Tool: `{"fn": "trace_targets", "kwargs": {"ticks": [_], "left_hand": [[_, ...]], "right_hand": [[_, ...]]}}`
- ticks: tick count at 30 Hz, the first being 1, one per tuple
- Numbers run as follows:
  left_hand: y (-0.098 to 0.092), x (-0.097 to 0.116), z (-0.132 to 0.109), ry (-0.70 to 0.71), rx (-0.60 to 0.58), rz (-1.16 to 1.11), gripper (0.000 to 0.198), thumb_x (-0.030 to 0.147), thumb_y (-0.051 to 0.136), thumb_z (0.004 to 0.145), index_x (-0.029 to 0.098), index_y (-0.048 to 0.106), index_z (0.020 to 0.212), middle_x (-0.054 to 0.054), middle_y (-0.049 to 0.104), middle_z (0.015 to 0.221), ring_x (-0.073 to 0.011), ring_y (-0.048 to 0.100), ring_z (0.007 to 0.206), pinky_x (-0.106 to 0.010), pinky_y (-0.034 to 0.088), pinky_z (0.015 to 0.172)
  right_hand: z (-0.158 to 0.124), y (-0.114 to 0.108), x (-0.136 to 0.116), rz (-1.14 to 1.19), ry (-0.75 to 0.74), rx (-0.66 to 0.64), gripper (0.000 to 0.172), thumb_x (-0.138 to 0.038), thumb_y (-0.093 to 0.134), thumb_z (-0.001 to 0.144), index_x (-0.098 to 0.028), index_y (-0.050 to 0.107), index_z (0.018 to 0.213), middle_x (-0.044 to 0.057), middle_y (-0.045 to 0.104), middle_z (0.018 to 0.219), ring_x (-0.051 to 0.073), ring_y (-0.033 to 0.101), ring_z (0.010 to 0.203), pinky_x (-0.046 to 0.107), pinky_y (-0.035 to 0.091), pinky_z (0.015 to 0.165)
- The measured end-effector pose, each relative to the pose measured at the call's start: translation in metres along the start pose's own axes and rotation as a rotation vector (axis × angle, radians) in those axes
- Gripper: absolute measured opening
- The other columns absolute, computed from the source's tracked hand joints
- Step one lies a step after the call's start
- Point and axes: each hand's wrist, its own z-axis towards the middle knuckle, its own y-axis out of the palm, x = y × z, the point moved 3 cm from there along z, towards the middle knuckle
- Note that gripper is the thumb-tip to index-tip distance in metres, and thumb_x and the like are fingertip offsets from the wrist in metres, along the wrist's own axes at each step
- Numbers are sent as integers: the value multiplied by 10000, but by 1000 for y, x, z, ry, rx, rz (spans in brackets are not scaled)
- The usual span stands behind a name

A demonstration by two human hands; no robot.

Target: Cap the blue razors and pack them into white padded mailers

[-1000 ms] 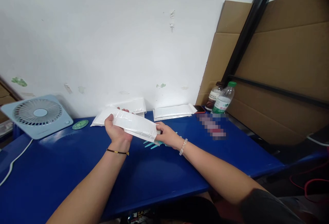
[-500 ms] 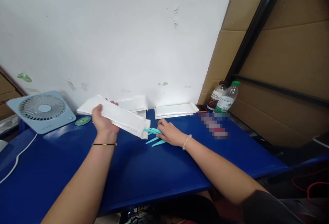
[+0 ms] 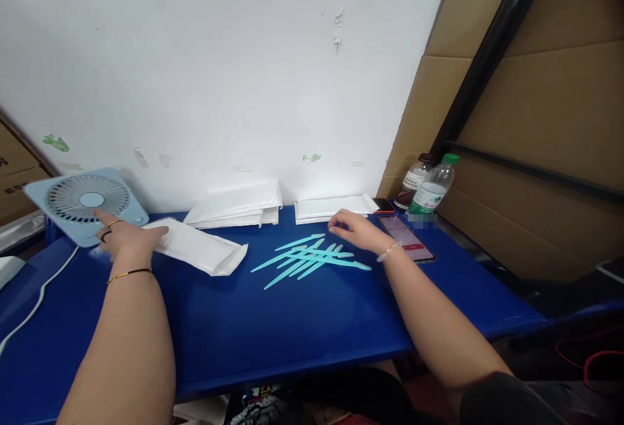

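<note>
My left hand (image 3: 124, 238) rests flat and open on the left end of a white padded envelope (image 3: 202, 253) that lies on the blue table (image 3: 292, 321). Several thin teal plastic sticks (image 3: 312, 257) lie spread in a loose pile at the table's middle. My right hand (image 3: 353, 229) hovers open just behind and right of the sticks, fingers stretched toward a stack of white envelopes (image 3: 336, 207) by the wall. It holds nothing.
A second stack of white envelopes (image 3: 236, 205) leans by the wall. A light blue fan (image 3: 88, 203) stands at the left with its white cable (image 3: 34, 305). A phone (image 3: 405, 238), two bottles (image 3: 429, 190) and cardboard (image 3: 536, 119) are at the right.
My left hand carried the white envelope leftward and laid it flat on the table. My right hand let go of it and moved back right; the teal sticks now lie uncovered.
</note>
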Motion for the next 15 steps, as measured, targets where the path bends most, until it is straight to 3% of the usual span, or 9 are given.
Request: {"fn": "trace_targets", "kwargs": {"ticks": [2,4,6,7,9,11,13,15], "left_hand": [[9,0,3,41,5,72,369,479,591,753,205,573,1000,-51,664,911,-230,641,928,-342,514,754],[24,-5,1,78,-17,188,457,489,664,681,202,592,1029,-79,664,998,-250,628,980,-351,504,793],[46,-17,-11,82,-115,360,570,477,747,586,200,610,1064,-109,652,1088,-281,606,1037,-369,487,842],[61,-27,-22,59,-219,477,624,479,777,543,200,621,1078,-128,642,1127,-301,597,1057,-383,477,865],[96,-52,-56,-9,-623,657,717,508,771,559,220,592,1190,-147,566,1284,-325,525,1177,-421,419,961],[126,-75,-94,31,-957,813,880,593,733,572,208,487,1325,-164,388,1444,-350,322,1342,-473,287,1069],[146,-92,-124,76,-1165,1001,1012,690,659,592,188,357,1417,-168,241,1511,-372,145,1400,-548,128,1108],[157,-100,-140,150,-1276,1092,983,730,541,683,202,255,1460,-147,150,1539,-348,72,1416,-551,58,1114]], "right_hand": [[-9,-11,11,49,96,-131,216,-362,616,794,-172,626,896,23,593,826,136,550,706,254,435,652],[-20,-14,17,56,194,-323,380,-386,760,621,-181,626,912,-4,585,761,131,547,642,230,413,563],[-30,-12,20,14,297,-461,558,-327,841,456,-202,613,950,-24,576,727,123,531,561,221,380,491],[-33,-10,21,-15,342,-491,622,-284,853,410,-215,600,975,-33,571,712,118,518,520,221,366,465],[-35,-5,20,-67,386,-497,691,-210,851,376,-239,576,1009,-51,556,683,113,496,471,220,348,439],[-32,-1,15,-107,341,-475,697,-166,843,373,-248,572,1010,-52,555,692,122,512,500,218,353,450],[-26,4,8,-117,247,-452,631,-147,831,408,-236,585,983,-37,572,730,137,543,581,217,371,487],[-19,9,1,-73,151,-424,515,-143,801,485,-215,599,953,-23,590,765,141,559,648,216,391,529]]}}
